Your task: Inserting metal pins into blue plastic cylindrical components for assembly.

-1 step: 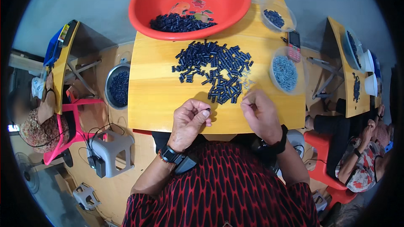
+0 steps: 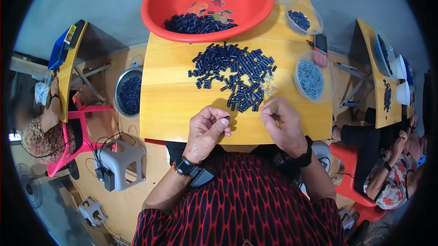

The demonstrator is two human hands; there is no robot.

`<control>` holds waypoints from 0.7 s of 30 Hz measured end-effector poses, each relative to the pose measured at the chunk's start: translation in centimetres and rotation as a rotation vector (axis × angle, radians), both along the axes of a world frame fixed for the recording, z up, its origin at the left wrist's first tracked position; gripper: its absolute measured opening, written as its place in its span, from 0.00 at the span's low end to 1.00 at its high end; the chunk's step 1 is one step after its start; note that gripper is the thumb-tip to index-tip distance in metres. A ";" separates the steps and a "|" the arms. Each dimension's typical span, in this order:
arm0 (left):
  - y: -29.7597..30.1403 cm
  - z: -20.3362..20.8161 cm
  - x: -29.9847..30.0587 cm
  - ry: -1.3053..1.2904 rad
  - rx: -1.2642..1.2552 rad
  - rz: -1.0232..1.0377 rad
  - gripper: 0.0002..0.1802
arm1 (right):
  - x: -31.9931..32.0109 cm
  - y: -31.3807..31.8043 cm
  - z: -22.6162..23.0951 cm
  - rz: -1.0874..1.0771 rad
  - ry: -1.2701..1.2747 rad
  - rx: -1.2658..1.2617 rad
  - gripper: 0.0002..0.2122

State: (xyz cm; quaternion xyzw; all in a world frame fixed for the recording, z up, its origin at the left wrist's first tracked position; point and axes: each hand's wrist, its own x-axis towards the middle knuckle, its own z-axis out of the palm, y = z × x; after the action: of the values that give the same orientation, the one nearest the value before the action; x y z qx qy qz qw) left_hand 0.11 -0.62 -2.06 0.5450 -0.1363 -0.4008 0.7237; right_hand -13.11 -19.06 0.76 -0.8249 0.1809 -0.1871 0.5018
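My left hand (image 2: 208, 129) is over the table's near edge, thumb and fingers closed on a small black piece (image 2: 226, 118), of which only the dark end shows. To its right my right hand (image 2: 284, 120) is pinched shut, a little apart from the left. Between its fingertips is something too small to make out. Just beyond both hands lies a pile of short black cylindrical pieces (image 2: 232, 66). Several thin silvery pieces (image 2: 270, 90) lie loose at the pile's right side. A clear tub of similar silvery pieces (image 2: 310, 79) stands farther right.
A big red basin (image 2: 205, 0) holding black pieces stands at the table's far side. A clear bowl (image 2: 304, 19) and a red-and-black phone (image 2: 320, 50) are at the right. A metal bowl (image 2: 129, 92) and grey stool (image 2: 121, 166) are left of the table. Other people sit at both sides.
The view has shifted slightly, so the table sits a little farther right. My right fingertips look more sharply pinched; my left hand keeps its grip.
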 end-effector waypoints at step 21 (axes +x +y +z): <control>0.7 -0.2 0.4 0.043 -0.053 -0.004 0.07 | 5.0 2.8 -0.6 0.220 -0.060 0.366 0.04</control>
State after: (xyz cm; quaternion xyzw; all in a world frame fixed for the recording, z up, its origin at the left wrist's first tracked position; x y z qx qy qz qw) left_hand 0.53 0.05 -2.30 0.5168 -0.1322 -0.4100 0.7398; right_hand -8.08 -16.22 0.17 -0.7287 0.1058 -0.1198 0.6659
